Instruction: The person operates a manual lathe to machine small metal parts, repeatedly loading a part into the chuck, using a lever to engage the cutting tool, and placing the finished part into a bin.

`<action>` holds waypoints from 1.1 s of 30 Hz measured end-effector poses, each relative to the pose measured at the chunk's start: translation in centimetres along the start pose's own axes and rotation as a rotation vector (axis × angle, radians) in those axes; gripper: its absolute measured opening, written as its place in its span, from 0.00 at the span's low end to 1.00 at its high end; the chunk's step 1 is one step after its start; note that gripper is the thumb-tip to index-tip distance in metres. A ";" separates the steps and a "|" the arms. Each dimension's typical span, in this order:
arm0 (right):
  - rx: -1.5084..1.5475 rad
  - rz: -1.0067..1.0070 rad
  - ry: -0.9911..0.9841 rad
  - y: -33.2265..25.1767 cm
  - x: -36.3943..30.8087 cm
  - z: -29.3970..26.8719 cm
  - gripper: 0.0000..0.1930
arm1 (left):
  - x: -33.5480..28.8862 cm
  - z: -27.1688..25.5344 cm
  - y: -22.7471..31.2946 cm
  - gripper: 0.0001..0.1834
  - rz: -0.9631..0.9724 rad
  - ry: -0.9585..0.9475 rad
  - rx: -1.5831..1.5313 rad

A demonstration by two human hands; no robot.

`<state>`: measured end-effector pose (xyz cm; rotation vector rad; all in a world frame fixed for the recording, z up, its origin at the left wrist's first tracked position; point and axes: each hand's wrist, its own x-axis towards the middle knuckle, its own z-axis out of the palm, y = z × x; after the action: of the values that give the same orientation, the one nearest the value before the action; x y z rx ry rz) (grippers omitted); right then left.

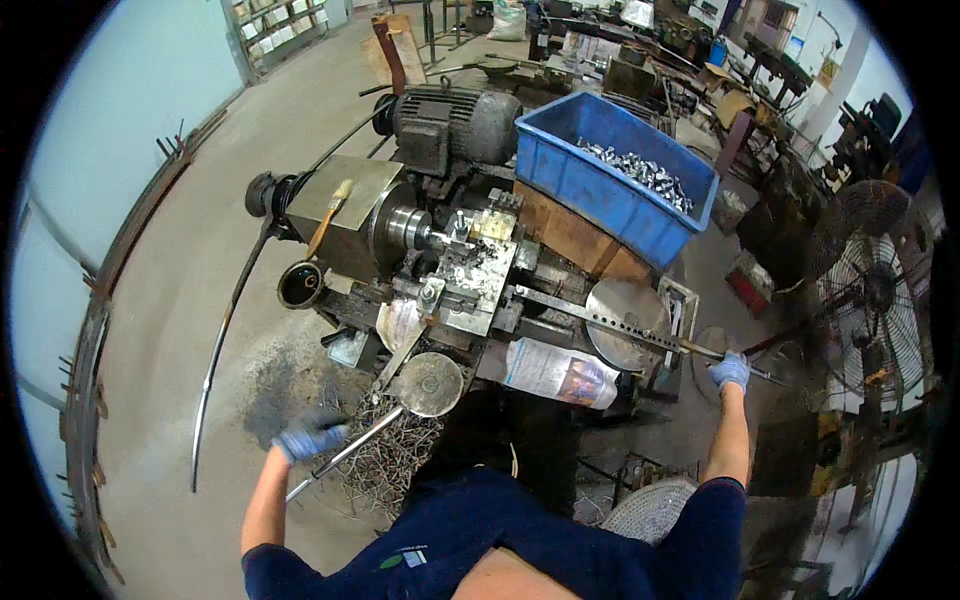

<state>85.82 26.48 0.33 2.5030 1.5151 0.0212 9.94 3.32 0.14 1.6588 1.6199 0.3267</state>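
Note:
My right hand (732,370), in a pale blue-grey glove, is closed around the lever handle (700,349) at the right. A flat bar with a row of holes (600,318) joins that lever to the lathe (470,285). My left hand (310,440), gloved too, is off the lathe at the lower left, just above a long metal rod (355,445). Its fingers are smeared, and I cannot make out whether anything is in them. The rod runs up to a round metal disc (431,384). Bright shavings lie around the lathe's chuck (408,228) and slide.
A blue crate (610,170) of small metal parts stands behind the lathe, by a motor (455,130). A brush (330,215) lies on the headstock above an oil cup (301,285). Metal scrap (390,460) covers the floor below. A fan (875,290) stands right.

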 end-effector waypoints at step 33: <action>0.088 0.013 0.240 3.2 -9.8 8.2 0.24 | 2.1 5.1 1.8 0.14 -0.188 0.034 0.367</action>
<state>85.08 15.02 -6.09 2.6596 1.6202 0.2717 15.00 3.69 -2.71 1.7515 1.9325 -0.0421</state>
